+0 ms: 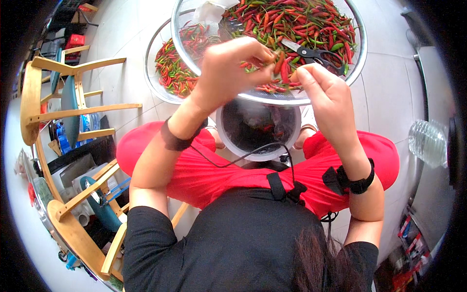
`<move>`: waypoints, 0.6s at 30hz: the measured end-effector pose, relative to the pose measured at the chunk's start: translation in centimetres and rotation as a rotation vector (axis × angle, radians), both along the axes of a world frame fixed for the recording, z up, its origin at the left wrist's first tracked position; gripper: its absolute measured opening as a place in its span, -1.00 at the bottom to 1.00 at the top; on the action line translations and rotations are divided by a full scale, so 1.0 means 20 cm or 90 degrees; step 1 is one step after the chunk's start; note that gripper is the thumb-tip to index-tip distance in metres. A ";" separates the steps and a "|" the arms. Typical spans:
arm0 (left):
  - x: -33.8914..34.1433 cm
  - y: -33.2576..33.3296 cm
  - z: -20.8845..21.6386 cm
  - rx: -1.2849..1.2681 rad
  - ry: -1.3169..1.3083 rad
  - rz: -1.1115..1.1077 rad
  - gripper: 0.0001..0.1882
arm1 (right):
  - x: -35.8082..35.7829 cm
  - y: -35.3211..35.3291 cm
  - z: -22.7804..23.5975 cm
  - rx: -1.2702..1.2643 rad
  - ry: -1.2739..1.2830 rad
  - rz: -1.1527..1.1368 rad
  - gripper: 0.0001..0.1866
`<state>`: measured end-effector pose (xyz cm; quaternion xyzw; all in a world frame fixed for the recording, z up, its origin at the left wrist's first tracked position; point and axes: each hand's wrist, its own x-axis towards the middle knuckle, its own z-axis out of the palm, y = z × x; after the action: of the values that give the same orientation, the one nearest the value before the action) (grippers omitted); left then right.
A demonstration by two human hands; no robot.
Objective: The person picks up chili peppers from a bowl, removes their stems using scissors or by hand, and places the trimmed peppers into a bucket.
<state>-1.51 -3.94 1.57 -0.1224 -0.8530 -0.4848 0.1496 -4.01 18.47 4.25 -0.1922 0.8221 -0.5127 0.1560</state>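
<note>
My left hand (236, 68) hangs over the near side of a large mesh basket (361, 58), blurred by motion. Its fingers are bent, and whether anything is between them I cannot tell. To its right, my right hand (327, 90) is closed in a pinch at the basket's near rim; what its fingertips hold, if anything, is too small to make out. Red, orange and green chili peppers (301, 24) fill much of the basket. Black-handled scissors (316, 54) lie on them just beyond my right hand, blades pointing left.
Under the basket's near rim, between my feet, stands a bucket (221, 126) with a dark inside. A second mesh basket (150, 73) of chili peppers sits at the left, partly overlapped. Wooden chairs (78, 65) stand left; a clear plastic bottle (428, 141) is at right. A cable (233, 163) crosses my lap.
</note>
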 end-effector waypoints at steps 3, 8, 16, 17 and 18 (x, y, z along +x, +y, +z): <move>0.01 0.04 0.03 0.037 -0.074 -0.012 -0.81 | -0.01 -0.01 -0.05 -0.054 0.039 -0.021 -0.75; -0.07 -0.10 0.00 0.156 -0.190 -0.030 -0.79 | -0.02 -0.02 -0.01 -0.035 0.077 -0.068 -0.76; -0.15 -0.19 -0.27 -0.251 -0.364 0.040 -0.68 | -0.03 -0.03 -0.03 -0.027 0.119 -0.087 -0.77; -0.15 -0.18 -0.33 -0.315 -0.354 0.055 -0.71 | -0.03 -0.03 -0.03 -0.025 0.124 -0.083 -0.77; -0.15 -0.19 -0.40 -0.378 -0.344 0.071 -0.74 | -0.03 -0.04 -0.03 -0.024 0.128 -0.079 -0.77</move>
<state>-4.53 -7.67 -6.46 0.0184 -0.9698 -0.2233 -0.0960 -4.63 17.70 3.72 -0.1942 0.8343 -0.5147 0.0368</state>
